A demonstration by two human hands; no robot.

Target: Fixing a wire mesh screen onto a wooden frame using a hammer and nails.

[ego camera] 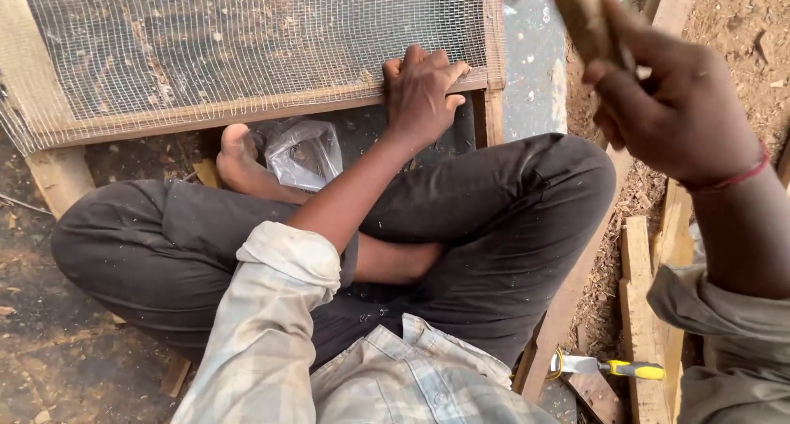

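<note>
Left hand point(421, 90) presses flat, fingers spread, on the wooden frame point(247, 107) at the wire mesh point(247, 37) edge; right hand point(671, 111), raised right of the frame, grip clenched around a wooden handle point(583, 16).

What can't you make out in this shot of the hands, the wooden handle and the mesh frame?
Head view:
- Tool in the right hand: only the blurred wooden handle shows; its head is cut off by the top edge.
- Under the left hand on the mesh frame: the fingers hide whatever is pinned there.
- Clear plastic bag: contents too small and glary to tell.
- Yellow-handled tool: partly hidden behind a plank.
</note>
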